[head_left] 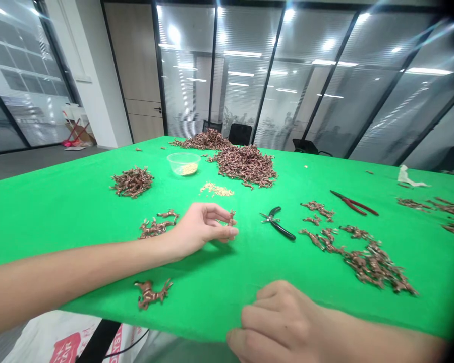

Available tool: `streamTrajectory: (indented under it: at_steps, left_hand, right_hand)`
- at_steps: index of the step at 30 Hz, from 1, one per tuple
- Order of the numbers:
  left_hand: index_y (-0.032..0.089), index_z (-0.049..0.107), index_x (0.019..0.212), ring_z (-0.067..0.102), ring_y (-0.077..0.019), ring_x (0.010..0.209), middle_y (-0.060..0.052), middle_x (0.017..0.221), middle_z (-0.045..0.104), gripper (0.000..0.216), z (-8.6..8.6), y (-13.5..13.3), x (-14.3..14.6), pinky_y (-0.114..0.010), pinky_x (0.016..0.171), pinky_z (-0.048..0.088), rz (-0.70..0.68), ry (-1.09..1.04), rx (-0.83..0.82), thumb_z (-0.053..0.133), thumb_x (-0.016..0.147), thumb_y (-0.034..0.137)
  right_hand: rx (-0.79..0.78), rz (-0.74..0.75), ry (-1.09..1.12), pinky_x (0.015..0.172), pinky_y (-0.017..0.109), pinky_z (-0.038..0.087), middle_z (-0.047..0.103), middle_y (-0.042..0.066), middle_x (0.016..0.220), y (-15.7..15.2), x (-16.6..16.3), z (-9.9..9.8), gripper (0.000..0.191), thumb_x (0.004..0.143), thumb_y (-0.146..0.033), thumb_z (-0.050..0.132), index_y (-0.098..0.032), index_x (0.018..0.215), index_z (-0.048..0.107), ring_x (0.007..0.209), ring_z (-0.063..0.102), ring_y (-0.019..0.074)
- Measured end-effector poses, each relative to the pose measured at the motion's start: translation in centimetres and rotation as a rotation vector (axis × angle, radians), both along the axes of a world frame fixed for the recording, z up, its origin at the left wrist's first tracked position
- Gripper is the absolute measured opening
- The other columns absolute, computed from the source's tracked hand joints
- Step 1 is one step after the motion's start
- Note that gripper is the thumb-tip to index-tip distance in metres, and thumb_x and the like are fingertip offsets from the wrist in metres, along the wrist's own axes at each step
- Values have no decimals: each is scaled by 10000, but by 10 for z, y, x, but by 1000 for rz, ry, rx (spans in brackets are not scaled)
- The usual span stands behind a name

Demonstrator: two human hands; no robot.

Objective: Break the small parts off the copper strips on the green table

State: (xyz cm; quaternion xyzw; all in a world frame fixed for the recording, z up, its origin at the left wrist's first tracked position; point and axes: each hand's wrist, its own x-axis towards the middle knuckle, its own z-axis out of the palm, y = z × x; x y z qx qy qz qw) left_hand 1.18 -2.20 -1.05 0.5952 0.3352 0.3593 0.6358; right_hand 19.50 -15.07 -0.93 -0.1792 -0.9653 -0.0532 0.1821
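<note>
My left hand (202, 227) pinches a small brown animal figurine (231, 218) between thumb and fingertips, just over the green cloth. My right hand (283, 322) is closed at the table's front edge, its fingers curled under; whatever it may hold is hidden. Between and beyond the hands lie black-handled pliers (282, 229) with the jaws toward the left. A brown horse-like figurine (153, 293) lies below my left forearm. A few more figurines (155, 228) rest behind that forearm, and a loose group of figurines (374, 262) spreads at the right.
Small yellowish pieces (216, 189) lie scattered past my left hand, with more in a clear plastic bowl (183, 165). Big heaps of brown figurines (245, 165) stand farther back, a smaller heap (132, 181) at left. Red-handled pliers (354, 202) and white tissue (410, 177) lie right.
</note>
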Motion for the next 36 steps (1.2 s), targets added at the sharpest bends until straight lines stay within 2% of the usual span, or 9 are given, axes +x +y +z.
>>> streamTrajectory:
  at_steps: [3,6,8,10,14,17,22,27,36]
  left_hand:
    - [68,656,902,720,-137,628,-84,848,763,468,1,0,0,-232,602,601,-3,-2,1,938,571,240]
    - [67,652,891,715,-125,625,-89,876,763,484,1,-1,0,-221,606,596,-4,-6,-1,947,549,240]
    - [68,650,895,716,-128,630,-96,903,762,504,0,-1,-1,-229,617,600,-13,-7,-2,954,533,244]
    - [72,652,924,729,-144,656,-102,928,762,515,-1,-1,-2,-250,646,611,-39,-7,4,952,542,243]
    - [83,652,978,751,-173,721,-90,905,761,484,-4,0,-3,-294,734,625,-107,-19,7,924,607,232]
    - [93,653,976,758,-181,741,-82,923,757,459,-4,-1,-3,-299,745,629,-143,-44,-11,916,620,211]
    - [97,663,971,774,-219,806,-78,939,745,394,-2,-5,-2,-289,730,631,-233,-74,-39,891,660,181]
    - [102,670,981,776,-214,802,-57,890,741,349,-5,-7,0,-275,731,630,-302,-109,-51,865,695,148]
    - [100,656,920,774,-212,749,-53,842,741,364,-2,-9,0,-271,685,626,-278,-97,-84,894,657,182]
  right_hand:
    - [-160,-64,230,494,262,334,562,-30,616,4,-3,-6,176,903,-86,540,-165,788,646,506,466,95]
    - [-491,-100,423,468,198,331,509,-62,579,10,-4,-5,74,854,-132,604,-153,797,647,473,434,56]
    - [-683,-159,486,431,179,303,475,-68,561,14,-3,-1,82,871,-177,620,-146,800,646,447,392,48]
    - [-783,-241,529,422,178,295,468,-63,563,19,-1,2,125,901,-221,613,-147,806,645,455,386,54]
    - [-775,-386,620,481,194,355,475,-49,581,31,7,7,175,941,-284,603,-158,832,656,516,422,80]
    - [-737,-461,725,506,211,381,542,-23,633,45,14,6,204,956,-339,606,-166,876,679,561,461,97]
    - [-726,-537,832,441,211,348,557,-28,614,60,21,-2,263,955,-416,613,-163,913,669,481,441,86]
    - [-776,-556,844,400,205,320,546,-37,582,63,18,-5,343,928,-494,637,-152,905,653,428,426,75]
    - [-682,-536,802,418,206,333,557,-26,617,61,15,-2,340,969,-486,583,-164,859,606,457,424,75]
